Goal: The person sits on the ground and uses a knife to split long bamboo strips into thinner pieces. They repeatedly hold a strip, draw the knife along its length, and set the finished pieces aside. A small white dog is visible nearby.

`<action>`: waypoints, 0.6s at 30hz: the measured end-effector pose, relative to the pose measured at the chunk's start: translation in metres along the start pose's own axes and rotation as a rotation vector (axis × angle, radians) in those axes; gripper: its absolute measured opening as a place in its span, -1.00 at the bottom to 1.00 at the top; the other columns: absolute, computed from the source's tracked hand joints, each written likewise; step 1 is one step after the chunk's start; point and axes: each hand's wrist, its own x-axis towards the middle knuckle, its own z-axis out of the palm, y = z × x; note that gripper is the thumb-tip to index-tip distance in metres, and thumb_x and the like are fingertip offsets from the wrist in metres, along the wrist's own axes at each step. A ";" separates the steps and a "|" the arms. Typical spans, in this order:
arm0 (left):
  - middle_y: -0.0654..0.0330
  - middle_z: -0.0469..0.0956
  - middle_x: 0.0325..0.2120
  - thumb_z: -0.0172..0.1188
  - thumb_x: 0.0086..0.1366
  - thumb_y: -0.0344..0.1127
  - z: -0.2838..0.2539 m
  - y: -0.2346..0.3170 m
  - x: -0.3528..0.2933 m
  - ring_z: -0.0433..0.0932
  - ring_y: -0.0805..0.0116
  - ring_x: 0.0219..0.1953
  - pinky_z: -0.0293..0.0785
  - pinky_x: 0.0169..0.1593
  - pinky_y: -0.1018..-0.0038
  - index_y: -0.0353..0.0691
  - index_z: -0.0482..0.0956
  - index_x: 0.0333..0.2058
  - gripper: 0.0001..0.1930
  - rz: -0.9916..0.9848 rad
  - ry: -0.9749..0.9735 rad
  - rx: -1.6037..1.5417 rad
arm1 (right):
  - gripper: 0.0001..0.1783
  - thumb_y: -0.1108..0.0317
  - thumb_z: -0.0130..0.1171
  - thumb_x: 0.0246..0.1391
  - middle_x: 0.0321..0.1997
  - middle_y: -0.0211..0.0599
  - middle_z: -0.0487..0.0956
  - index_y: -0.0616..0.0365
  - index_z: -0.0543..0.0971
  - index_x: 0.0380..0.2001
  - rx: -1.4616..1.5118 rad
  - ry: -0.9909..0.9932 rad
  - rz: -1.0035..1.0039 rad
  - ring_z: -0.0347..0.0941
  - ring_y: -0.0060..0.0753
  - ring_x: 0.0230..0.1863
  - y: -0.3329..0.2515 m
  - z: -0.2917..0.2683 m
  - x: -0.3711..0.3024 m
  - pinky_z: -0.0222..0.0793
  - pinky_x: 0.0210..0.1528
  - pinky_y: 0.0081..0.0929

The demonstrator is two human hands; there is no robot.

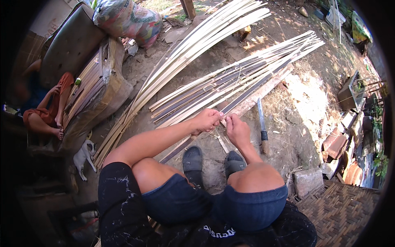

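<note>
In front of my knees, my left hand [206,120] is closed, its fingers curled around a long dark-faced bamboo strip [247,94]. The strip slants from beside my left shoe up toward the far right. My right hand [238,131] is close beside it, thumb and fingers pinched together at the left fingertips. Whatever the right fingers hold is too small and covered to make out. To the right of that hand, a long knife [262,119] with a dark-wrapped handle lies on the ground, blade pointing away.
Split bamboo strips [234,80] lie ahead, with a longer pale bundle [177,61] on their left. A white cat [84,158] lies at left, near a person's legs [59,99] on a worn sofa [105,92]. Debris [335,144] and a woven mat [341,210] are at right.
</note>
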 end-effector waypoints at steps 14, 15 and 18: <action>0.41 0.35 -0.58 0.01 0.49 -0.09 0.000 -0.006 -0.009 0.23 0.67 -0.66 0.16 -0.63 0.69 -0.17 0.47 -0.24 -0.73 -0.045 -0.021 0.038 | -0.82 0.27 0.09 0.26 -0.54 0.02 0.55 0.10 0.60 -0.23 0.227 0.008 0.059 0.52 -0.04 -0.55 -0.012 -0.003 -0.003 0.36 -0.50 -0.24; 0.41 0.35 -0.57 0.00 0.49 -0.09 0.001 -0.007 -0.008 0.23 0.66 -0.66 0.17 -0.63 0.68 -0.17 0.47 -0.24 -0.73 -0.053 -0.032 0.026 | -0.82 0.26 0.09 0.26 -0.53 0.06 0.55 0.09 0.60 -0.23 0.183 0.015 0.056 0.53 0.03 -0.52 -0.008 -0.002 -0.007 0.37 -0.48 -0.23; 0.39 0.37 -0.57 0.00 0.49 -0.08 0.000 -0.009 -0.006 0.25 0.66 -0.66 0.19 -0.64 0.68 -0.18 0.47 -0.24 -0.72 -0.062 -0.038 0.017 | -0.78 0.23 0.08 0.28 -0.60 -0.07 0.53 0.13 0.58 -0.23 0.317 -0.063 -0.114 0.48 -0.09 -0.64 0.005 0.008 -0.011 0.33 -0.53 -0.21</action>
